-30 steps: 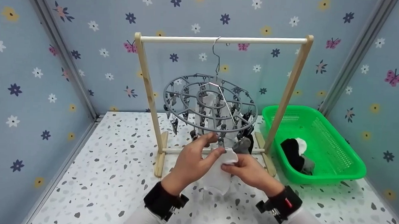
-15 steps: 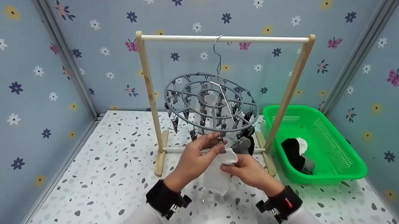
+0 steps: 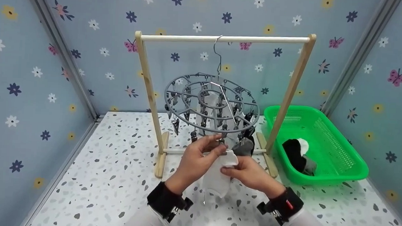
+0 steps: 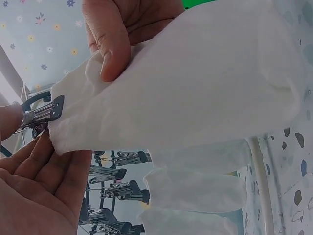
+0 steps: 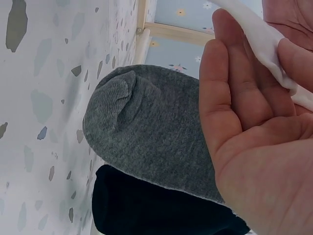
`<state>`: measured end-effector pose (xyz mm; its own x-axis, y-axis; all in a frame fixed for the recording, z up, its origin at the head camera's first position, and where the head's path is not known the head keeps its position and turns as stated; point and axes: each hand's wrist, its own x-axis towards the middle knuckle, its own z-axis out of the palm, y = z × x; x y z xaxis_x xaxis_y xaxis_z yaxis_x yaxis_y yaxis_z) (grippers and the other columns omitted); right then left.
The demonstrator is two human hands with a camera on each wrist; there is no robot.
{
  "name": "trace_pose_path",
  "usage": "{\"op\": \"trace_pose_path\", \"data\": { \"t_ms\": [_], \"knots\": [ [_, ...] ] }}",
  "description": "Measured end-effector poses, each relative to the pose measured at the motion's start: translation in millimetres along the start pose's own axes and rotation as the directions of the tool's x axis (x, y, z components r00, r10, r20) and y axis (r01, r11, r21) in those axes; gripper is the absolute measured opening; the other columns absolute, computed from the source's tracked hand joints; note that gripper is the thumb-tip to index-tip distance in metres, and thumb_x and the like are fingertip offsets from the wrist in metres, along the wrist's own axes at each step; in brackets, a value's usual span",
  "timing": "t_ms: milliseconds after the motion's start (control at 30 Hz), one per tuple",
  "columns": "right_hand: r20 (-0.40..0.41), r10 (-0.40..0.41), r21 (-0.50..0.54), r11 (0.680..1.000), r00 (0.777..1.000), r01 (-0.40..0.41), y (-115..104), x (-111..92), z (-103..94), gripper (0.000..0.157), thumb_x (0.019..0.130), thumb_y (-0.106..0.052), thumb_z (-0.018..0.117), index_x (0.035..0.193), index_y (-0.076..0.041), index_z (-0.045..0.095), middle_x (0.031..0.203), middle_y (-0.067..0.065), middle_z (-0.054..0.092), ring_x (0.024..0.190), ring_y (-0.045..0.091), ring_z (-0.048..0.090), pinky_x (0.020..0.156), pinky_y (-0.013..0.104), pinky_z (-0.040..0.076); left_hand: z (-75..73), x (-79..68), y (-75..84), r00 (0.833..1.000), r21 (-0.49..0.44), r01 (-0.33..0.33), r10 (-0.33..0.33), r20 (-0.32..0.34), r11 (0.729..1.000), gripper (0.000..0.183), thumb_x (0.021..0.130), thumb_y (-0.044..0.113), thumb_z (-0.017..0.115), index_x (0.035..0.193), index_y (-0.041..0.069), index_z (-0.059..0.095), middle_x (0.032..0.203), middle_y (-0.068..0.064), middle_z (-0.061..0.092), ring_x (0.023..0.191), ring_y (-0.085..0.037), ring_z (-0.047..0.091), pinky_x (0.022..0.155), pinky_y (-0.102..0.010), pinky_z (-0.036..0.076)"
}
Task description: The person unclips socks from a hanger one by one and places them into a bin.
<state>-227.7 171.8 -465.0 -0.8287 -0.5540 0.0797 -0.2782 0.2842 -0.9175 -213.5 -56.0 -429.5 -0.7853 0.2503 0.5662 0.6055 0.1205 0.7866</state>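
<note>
A white sock [image 3: 216, 178] hangs below the front rim of the round grey clip hanger [image 3: 184, 115]. My left hand [image 3: 195, 158] pinches a hanger clip [image 4: 43, 113] between thumb and fingers; the clip's tip lies over the sock's cuff in the left wrist view. With thumb and fingers, my right hand [image 3: 252, 173] holds the sock near its cuff, to the right of the clip. A grey sock [image 5: 146, 132] and a black sock [image 5: 156, 205] hang close to my right hand. More white socks [image 4: 195, 191] hang behind.
The hanger hooks onto the white rail [image 3: 184, 39] of a wooden rack [image 3: 291, 93]. At the right stands a green basket [image 3: 337, 181] with black, white and grey socks [image 3: 294, 156] inside. Several bare clips [image 3: 176, 126] dangle along the hanger's left side.
My left thumb has shifted slightly up at the clip. My right hand keeps its hold on the white sock, almost in the same place.
</note>
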Motion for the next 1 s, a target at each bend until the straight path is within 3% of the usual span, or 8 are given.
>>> {"op": "trace_pose_path", "data": {
  "t_ms": [300, 533, 767, 1000],
  "knots": [
    [-0.011, -0.01, -0.045, 0.999, 1.0, 0.01, -0.4, -0.3, -0.2, 0.022, 0.105, -0.02, 0.079, 0.115, -0.001, 0.08, 0.096, 0.003, 0.078, 0.087, 0.018, 0.07, 0.079, 0.032, 0.061, 5.2, 0.7, -0.2, 0.997, -0.068, 0.073, -0.073, -0.001, 0.995, 0.04, 0.108, 0.015, 0.075, 0.143, -0.005, 0.068, 0.133, -0.013, 0.078, 0.111, -0.026, 0.08, 0.102, -0.036, 0.063],
    [-0.003, -0.025, -0.035, 0.999, 1.0, 0.025, -0.5, 0.3, -0.1, 0.024, 0.105, -0.019, 0.078, 0.118, 0.0, 0.08, 0.098, 0.004, 0.079, 0.088, 0.017, 0.071, 0.08, 0.028, 0.06, 7.0, 1.2, 2.2, 0.993, -0.215, 0.112, -0.115, -0.002, 0.97, 0.034, 0.108, 0.009, 0.074, 0.138, -0.006, 0.07, 0.123, -0.017, 0.081, 0.112, -0.034, 0.08, 0.097, -0.039, 0.066],
    [0.006, -0.025, -0.007, 1.0, 1.0, 0.025, -1.0, 0.6, -0.1, 0.026, 0.105, -0.02, 0.079, 0.12, 0.002, 0.079, 0.092, 0.002, 0.075, 0.082, 0.017, 0.067, 0.073, 0.026, 0.057, 6.8, 1.1, 4.0, 0.992, -0.24, 0.118, -0.127, -0.022, 0.964, 0.027, 0.108, 0.01, 0.074, 0.131, -0.004, 0.073, 0.12, -0.015, 0.082, 0.108, -0.031, 0.08, 0.097, -0.039, 0.066],
    [0.013, -0.046, 0.032, 0.998, 0.999, 0.045, -2.7, -0.7, -1.4, 0.028, 0.107, -0.018, 0.076, 0.124, 0.005, 0.078, 0.111, 0.013, 0.083, 0.1, 0.02, 0.078, 0.089, 0.03, 0.065, 6.3, 1.0, 4.0, 0.987, -0.265, 0.122, -0.144, -0.066, 0.956, 0.024, 0.105, 0.006, 0.077, 0.126, -0.006, 0.078, 0.114, -0.016, 0.083, 0.103, -0.031, 0.082, 0.093, -0.039, 0.067]
  ]
}}
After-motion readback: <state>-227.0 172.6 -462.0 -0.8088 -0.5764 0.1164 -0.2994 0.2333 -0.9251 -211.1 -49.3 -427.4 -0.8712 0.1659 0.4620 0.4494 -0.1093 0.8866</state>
